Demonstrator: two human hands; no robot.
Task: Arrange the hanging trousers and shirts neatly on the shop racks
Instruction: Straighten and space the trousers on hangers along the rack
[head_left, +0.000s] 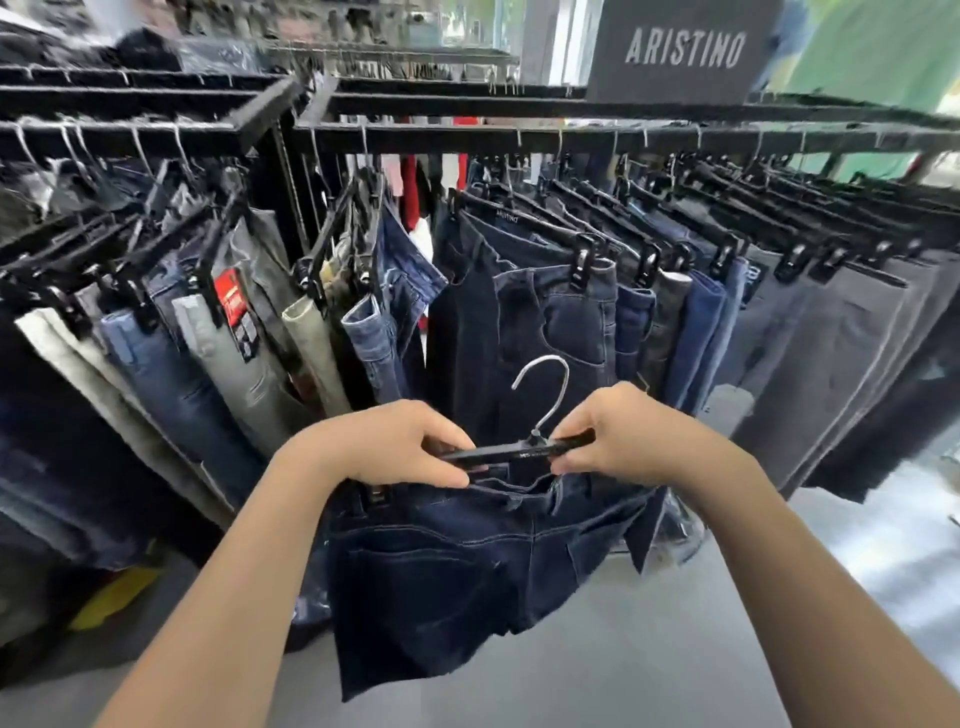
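**Held item.** 1 pair of dark blue jeans (457, 571) is clipped to a black clip hanger (511, 452). The hanger is off the rails and is held in front of the racks, lower than the hanging stock. Its bar is slightly tilted, with the right end higher. The metal hook (548, 382) points up and touches no rail.

**Left hand** (395, 447). The grip is closed on the left end of the hanger bar. The fingers curl over the top and the thumb lies underneath, against the waistband.

**Right hand** (623, 436). The grip pinches the right end of the bar between curled fingers and thumb.

**Jeans.** They hang from the hanger by the waistband, with a pocket facing the camera. 1 clip shows just below the left hand. The fabric drops between both forearms, above the grey floor (675, 649).

**Racks.**
- The right rail (571, 137) carries a row of hanging trousers (550, 301) on matching clip hangers, dark blue nearest and grey farther right.
- A small bunch of blue jeans (374, 301) hangs askew at the left end of this rail.
- The left rail (130, 136) carries lighter jeans and grey trousers. 1 pair bears a red tag (231, 306).
- A grey sign (680, 49) reading ARISTINO stands on top of the right rack.
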